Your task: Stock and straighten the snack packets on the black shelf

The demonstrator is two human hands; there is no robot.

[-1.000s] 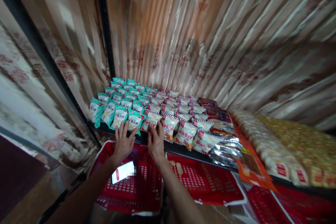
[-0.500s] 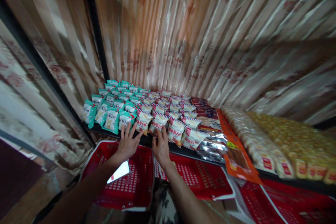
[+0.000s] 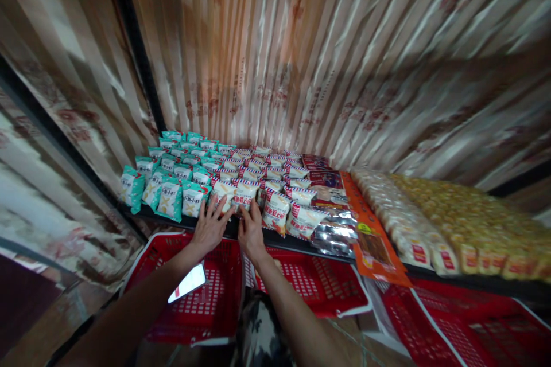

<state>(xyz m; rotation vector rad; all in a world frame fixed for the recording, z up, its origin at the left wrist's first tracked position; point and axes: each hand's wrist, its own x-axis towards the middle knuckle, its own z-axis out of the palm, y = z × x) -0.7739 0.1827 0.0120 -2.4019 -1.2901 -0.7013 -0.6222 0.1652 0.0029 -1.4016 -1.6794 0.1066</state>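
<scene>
Rows of small snack bags fill the left end of a dark shelf. Teal-and-white bags [image 3: 170, 198] stand at the far left, and white ones with red print [image 3: 275, 210] beside them. My left hand [image 3: 210, 228] is open, its spread fingertips against the lower front of a white snack bag [image 3: 222, 190]. Close beside it, my right hand [image 3: 251, 232] is open too, its slightly bent fingers touching the lower front of the neighbouring white snack bag [image 3: 245, 191]. Both bags stand upright in the front row; fingertips cover their lower parts.
Further right lie dark and silver packs [image 3: 331, 223], an orange pack [image 3: 372, 246], pale packs [image 3: 413, 235] and yellow packs [image 3: 469, 218]. Red baskets [image 3: 224, 312] sit below the shelf, one with a lit phone [image 3: 188, 282]. A black post [image 3: 140, 57] and curtain [image 3: 258, 40] border the shelf.
The view has shifted, so the shelf appears further left. The bag at my right hand has moved slightly left against its neighbour, leaving a wider gap on its right. Both hands stay at the bags.
</scene>
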